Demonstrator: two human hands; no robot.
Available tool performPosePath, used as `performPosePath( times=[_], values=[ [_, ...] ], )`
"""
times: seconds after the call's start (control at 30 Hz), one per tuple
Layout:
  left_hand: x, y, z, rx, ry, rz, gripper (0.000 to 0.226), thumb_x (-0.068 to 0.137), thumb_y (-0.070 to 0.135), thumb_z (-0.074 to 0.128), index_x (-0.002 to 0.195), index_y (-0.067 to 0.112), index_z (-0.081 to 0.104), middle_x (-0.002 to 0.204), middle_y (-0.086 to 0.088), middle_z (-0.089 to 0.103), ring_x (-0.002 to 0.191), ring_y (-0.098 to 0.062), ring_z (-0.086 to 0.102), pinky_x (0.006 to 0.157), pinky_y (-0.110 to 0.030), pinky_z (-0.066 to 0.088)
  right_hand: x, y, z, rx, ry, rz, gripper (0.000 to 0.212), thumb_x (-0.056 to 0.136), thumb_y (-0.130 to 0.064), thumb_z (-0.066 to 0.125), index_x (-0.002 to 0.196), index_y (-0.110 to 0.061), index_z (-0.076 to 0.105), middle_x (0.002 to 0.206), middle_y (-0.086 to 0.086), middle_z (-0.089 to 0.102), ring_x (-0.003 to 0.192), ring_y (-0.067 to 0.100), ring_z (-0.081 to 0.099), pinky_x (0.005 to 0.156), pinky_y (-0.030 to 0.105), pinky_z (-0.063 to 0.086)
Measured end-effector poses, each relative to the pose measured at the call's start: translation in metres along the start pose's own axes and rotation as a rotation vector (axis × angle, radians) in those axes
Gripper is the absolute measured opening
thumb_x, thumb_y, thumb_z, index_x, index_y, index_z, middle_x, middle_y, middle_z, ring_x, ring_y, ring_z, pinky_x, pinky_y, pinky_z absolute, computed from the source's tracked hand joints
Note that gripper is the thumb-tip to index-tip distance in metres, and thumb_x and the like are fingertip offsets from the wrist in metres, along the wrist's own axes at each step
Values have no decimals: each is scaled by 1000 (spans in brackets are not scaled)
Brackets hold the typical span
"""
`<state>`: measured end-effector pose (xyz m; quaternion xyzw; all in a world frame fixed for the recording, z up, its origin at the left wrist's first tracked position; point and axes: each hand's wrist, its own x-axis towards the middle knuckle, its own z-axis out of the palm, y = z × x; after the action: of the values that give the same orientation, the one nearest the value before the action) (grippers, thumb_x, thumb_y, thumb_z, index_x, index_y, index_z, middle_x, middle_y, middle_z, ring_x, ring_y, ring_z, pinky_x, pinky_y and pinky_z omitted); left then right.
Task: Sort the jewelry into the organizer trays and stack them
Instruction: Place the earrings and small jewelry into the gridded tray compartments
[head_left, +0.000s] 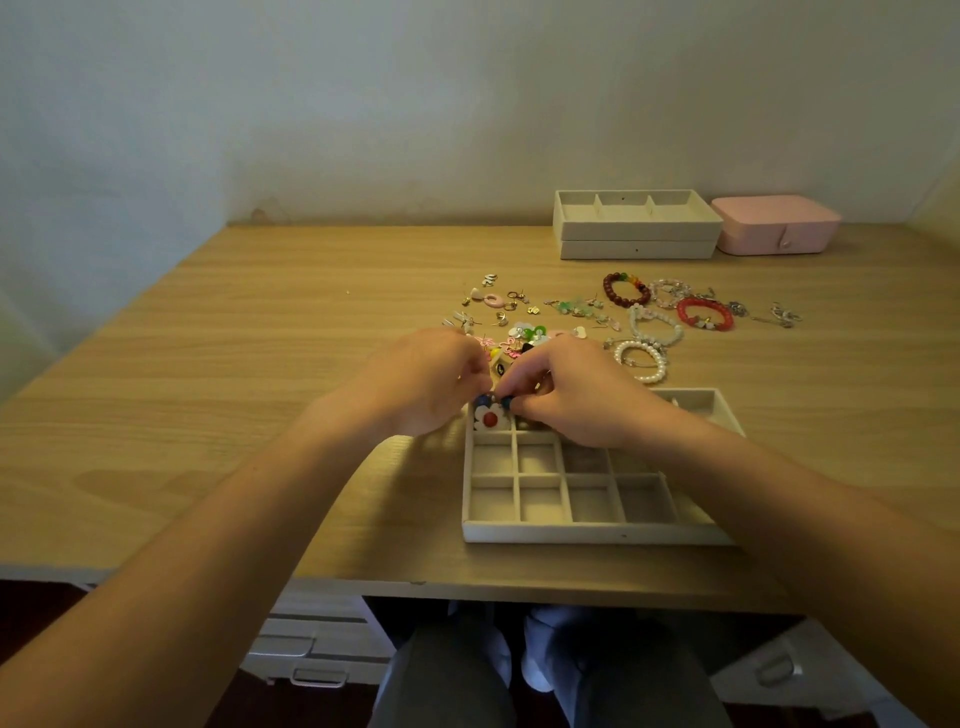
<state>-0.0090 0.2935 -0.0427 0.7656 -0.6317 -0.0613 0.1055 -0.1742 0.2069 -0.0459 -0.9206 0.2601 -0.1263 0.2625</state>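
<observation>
1. While they meet over the far-left corner of the gridded tray (592, 532), the left hand (421, 382) and right hand (571, 395) each pinch a blue piece (484, 400)
2. A white flower (491, 419) lies in that corner compartment, just beneath the fingertips
3. Loose jewelry (519, 332) lies on the table (260, 364) beyond, with the stacked trays (636, 231) at the back

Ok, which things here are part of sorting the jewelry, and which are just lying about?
Part of the job: grid tray, stacked trays, loose earrings, bracelets, flower earring pinched by left hand and right hand.
Lying about: pink case, drawers.
</observation>
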Motion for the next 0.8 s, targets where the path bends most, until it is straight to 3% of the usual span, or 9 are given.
performPosePath(
  times=[0.2,0.37,0.53,0.63,0.8],
  values=[
    [5,1,-1,-10,-115,-56,23,101,30,50,102,19,71,104,-6,67,94,-26,60,85,-42,52,4,1,8,-8,41,7,17,91,-16,73,102,-26,81,87,-19,64,80,-8,52,61,-2,35],
    [8,4,-3,-13,-150,-89,25,103,30,49,103,17,70,101,-7,68,90,-26,61,79,-35,50,3,2,10,57,73,57,15,87,-14,74,90,-28,76,82,-17,63,75,-2,62,59,1,43],
    [8,8,-6,101,-148,-20,24,100,33,53,100,21,74,104,-4,65,97,-26,61,85,-39,52,5,0,11,26,60,70,14,86,-16,75,88,-30,77,84,-15,68,75,-1,63,61,8,42],
    [7,10,-7,159,-124,36,23,99,34,55,100,22,74,106,-4,63,101,-26,60,87,-41,52,6,1,11,19,60,82,14,85,-14,75,87,-28,79,83,-15,70,73,-2,63,57,4,43],
    [5,5,-2,112,-20,83,13,93,35,65,97,26,74,97,0,67,94,-23,61,80,-39,53,8,3,10,28,58,90,16,83,-13,76,90,-27,81,85,-11,74,73,-4,65,58,3,45]
  ],
)
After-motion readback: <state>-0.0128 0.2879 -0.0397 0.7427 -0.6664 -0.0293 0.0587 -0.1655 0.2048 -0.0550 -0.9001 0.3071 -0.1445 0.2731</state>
